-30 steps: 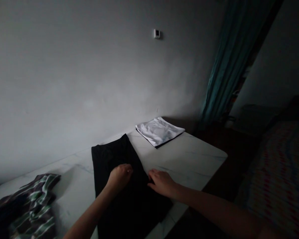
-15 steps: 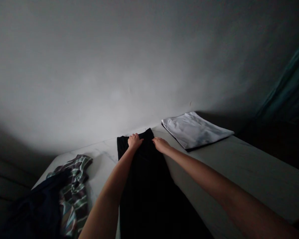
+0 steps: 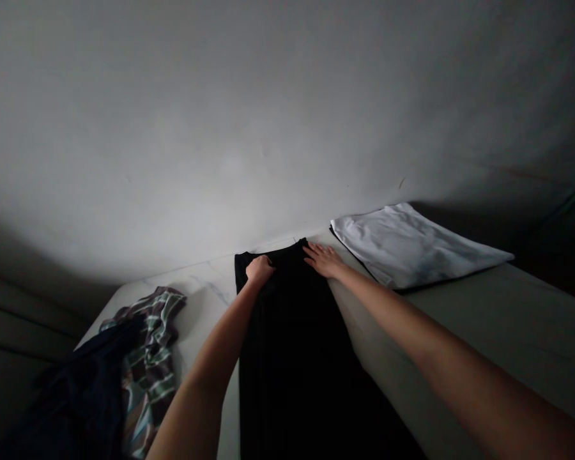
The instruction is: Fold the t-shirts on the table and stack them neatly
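Observation:
A long black garment (image 3: 301,358), maybe trousers or a skirt, lies stretched over the white marbled table (image 3: 460,332), its waist end near the wall. My left hand (image 3: 259,271) is closed near the left part of that end, fingers curled into the dark cloth. Flat on the right edge of the same end rests my right hand (image 3: 323,260), its fingers spread. The lower part of the garment runs out of view toward me, and its details are lost in the dark.
To the right lies a folded white cloth (image 3: 407,246) on something black. At the left, a striped garment (image 3: 160,338) and a dark blue garment (image 3: 86,390) are heaped near the table's edge. A pale wall (image 3: 249,128) stands right behind the table.
My right hand has gone from pinching the garment's right side to lying flat with spread fingers. My left hand's fingers have curled in. The camera view has shifted slightly.

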`<act>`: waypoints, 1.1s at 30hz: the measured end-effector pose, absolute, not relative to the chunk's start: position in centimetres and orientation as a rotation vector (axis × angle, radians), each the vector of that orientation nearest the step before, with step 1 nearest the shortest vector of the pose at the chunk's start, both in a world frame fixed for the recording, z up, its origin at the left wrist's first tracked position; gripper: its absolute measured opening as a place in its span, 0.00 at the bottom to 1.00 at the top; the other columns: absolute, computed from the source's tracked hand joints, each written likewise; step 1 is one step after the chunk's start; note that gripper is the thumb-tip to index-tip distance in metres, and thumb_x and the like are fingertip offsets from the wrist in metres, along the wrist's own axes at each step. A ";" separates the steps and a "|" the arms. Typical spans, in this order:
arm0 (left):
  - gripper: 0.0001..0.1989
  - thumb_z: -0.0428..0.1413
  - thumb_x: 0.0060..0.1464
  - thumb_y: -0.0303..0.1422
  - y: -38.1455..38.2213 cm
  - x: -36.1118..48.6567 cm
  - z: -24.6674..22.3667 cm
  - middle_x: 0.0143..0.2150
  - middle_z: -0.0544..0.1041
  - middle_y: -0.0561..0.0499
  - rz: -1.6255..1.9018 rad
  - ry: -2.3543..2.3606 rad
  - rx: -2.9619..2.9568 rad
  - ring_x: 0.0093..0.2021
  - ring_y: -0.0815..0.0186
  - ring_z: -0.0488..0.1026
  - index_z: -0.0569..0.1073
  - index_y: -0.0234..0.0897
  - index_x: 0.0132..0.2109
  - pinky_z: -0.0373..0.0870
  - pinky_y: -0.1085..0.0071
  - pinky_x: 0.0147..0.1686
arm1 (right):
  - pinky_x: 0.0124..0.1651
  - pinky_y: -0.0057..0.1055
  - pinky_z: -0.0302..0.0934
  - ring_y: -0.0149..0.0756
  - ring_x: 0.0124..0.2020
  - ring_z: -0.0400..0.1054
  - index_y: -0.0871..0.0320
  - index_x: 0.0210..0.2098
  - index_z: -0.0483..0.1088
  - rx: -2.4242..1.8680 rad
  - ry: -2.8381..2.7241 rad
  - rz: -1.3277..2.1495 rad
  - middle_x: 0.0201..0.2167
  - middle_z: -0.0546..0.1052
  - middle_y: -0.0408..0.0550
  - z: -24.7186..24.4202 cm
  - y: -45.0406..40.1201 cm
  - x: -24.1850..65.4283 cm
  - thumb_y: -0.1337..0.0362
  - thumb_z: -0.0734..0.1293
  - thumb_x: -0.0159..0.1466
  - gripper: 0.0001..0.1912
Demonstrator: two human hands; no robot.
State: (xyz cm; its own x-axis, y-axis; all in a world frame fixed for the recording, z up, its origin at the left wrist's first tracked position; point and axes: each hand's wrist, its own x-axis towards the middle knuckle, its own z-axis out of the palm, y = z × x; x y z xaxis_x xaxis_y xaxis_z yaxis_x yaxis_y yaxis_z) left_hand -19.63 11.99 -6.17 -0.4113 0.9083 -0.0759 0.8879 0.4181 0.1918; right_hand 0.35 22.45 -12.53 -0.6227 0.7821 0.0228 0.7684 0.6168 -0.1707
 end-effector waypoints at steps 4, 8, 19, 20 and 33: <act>0.18 0.56 0.59 0.36 10.9 -18.1 -6.3 0.57 0.72 0.40 0.267 2.596 1.729 0.59 0.51 0.67 0.70 0.36 0.55 0.64 0.59 0.54 | 0.71 0.53 0.37 0.51 0.72 0.42 0.61 0.70 0.54 -1.270 -2.727 0.116 0.73 0.46 0.56 -11.1 21.1 0.5 0.57 0.55 0.72 0.30; 0.15 0.56 0.61 0.34 8.0 -15.5 -6.2 0.57 0.71 0.43 0.335 2.342 2.276 0.59 0.53 0.64 0.70 0.41 0.54 0.59 0.55 0.57 | 0.71 0.48 0.41 0.48 0.72 0.44 0.64 0.67 0.58 -1.043 -2.807 0.149 0.71 0.51 0.59 -10.6 17.3 1.8 0.57 0.58 0.71 0.29; 0.12 0.55 0.62 0.41 -7.3 -6.0 -6.3 0.40 0.79 0.47 0.244 1.952 2.067 0.42 0.61 0.76 0.77 0.38 0.40 0.70 0.67 0.43 | 0.51 0.36 0.64 0.40 0.47 0.73 0.57 0.47 0.72 -1.065 -2.593 0.436 0.45 0.78 0.51 -9.1 -0.9 15.6 0.64 0.63 0.67 0.11; 0.14 0.55 0.62 0.43 -8.0 -5.2 -6.5 0.40 0.79 0.47 0.256 1.942 2.002 0.42 0.61 0.76 0.78 0.38 0.40 0.71 0.67 0.43 | 0.49 0.35 0.65 0.39 0.44 0.73 0.57 0.45 0.72 -1.074 -2.576 0.471 0.43 0.78 0.50 -8.9 -2.7 16.6 0.62 0.65 0.66 0.10; 0.09 0.58 0.58 0.34 -15.5 -5.2 -6.9 0.46 0.75 0.45 0.376 2.229 2.158 0.49 0.56 0.72 0.74 0.38 0.45 0.70 0.60 0.50 | 0.49 0.40 0.67 0.43 0.46 0.69 0.58 0.44 0.71 -0.843 -2.570 0.291 0.44 0.74 0.53 -10.6 -10.9 20.1 0.71 0.67 0.57 0.14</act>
State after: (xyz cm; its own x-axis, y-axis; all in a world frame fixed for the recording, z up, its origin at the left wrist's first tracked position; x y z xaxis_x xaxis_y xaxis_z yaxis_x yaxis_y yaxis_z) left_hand -5.17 -15.53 -6.89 -0.0460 0.9869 0.1546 0.9830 0.0172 0.1829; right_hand 20.06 -10.86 -10.58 -0.7287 0.6038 0.3232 0.5164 0.7944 -0.3199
